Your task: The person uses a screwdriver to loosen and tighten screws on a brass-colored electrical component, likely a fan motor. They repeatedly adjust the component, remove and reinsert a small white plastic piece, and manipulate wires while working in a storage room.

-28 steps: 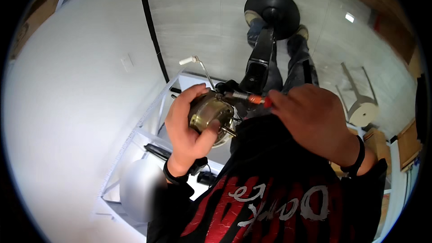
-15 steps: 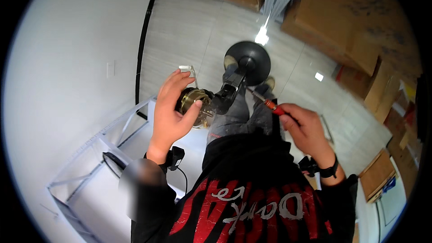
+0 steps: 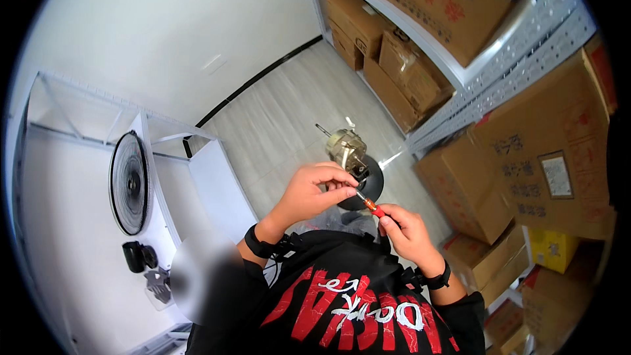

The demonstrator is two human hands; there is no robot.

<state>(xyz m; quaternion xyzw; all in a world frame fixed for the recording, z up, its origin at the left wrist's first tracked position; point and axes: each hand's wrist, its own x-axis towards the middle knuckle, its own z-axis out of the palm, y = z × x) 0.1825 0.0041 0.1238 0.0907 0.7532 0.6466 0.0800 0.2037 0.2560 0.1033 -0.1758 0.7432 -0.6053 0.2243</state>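
As two forearms (image 3: 268, 229) slant inward on the near side of one brass-coloured motor (image 3: 344, 147), one round black wire guard (image 3: 129, 187) stands well to that motor's left and one black disc base (image 3: 373, 181) shows beneath it, partly hidden. Just nearer than the motor, the right hand (image 3: 409, 233) curls round the handle of one red screwdriver (image 3: 373, 207); the left hand (image 3: 319, 187) holds thumb and forefinger close together at its tip, though I cannot tell what they pinch.

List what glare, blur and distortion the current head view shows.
Head view: glare streaks the floor beside the round black base; a pale blurred patch overlaps the left sleeve; the upper shelf bows with the fisheye; the red-handled screwdriver looks fairly sharp.
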